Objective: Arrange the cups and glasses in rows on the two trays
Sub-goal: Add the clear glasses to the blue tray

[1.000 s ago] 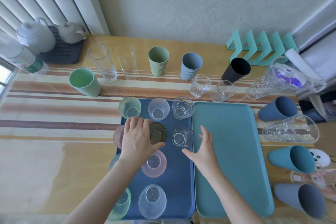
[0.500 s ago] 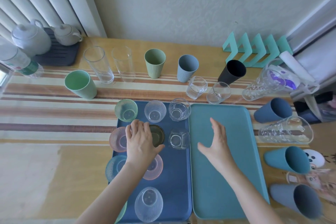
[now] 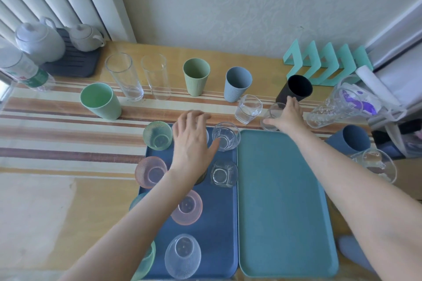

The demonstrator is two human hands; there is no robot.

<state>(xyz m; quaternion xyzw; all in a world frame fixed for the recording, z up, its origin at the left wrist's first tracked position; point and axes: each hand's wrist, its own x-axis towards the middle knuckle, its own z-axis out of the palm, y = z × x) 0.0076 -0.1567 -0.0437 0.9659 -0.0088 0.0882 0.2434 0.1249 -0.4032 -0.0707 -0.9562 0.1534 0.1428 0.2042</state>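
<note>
Two trays lie side by side on the striped bench (image 3: pixel 57 121), touching along their long edges: a dark blue tray (image 3: pixel 219 235) on the left, a teal tray (image 3: pixel 283 212) on the right. Blue tray holds small glasses in rows: a green glass (image 3: pixel 157 135) and a clear faceted glass (image 3: pixel 226 136) in the far row, a pink glass (image 3: pixel 150 171) and a clear square glass (image 3: pixel 223 173) in the next row, another pink glass (image 3: pixel 186 207) behind them, a clear dimpled glass (image 3: pixel 182 255) nearest the camera. Left hand (image 3: pixel 191 141) hovers over the far middle of the blue tray, fingers spread wide, holding nothing, thumb close to the faceted glass; it hides whatever sits under it. Right hand (image 3: pixel 286 116) reaches past the teal tray's far edge, its grip closing around a small clear tumbler (image 3: pixel 271 116) that stands on the bench; cannot tell if the hold is firm. Just left of it is a square clear glass (image 3: pixel 249 109), just behind it a black cup (image 3: pixel 295 89). Along the back of the bench stand a mint cup (image 3: pixel 100 101), two tall clear glasses (image 3: pixel 124 76), a ribbed green cup (image 3: pixel 196 76) and a ribbed blue cup (image 3: pixel 237 83). A dark blue cup (image 3: pixel 349 141) and a clear mug (image 3: pixel 374 166) lie on their sides right of the teal tray. Two white teapots (image 3: pixel 40 40) sit far left.
</note>
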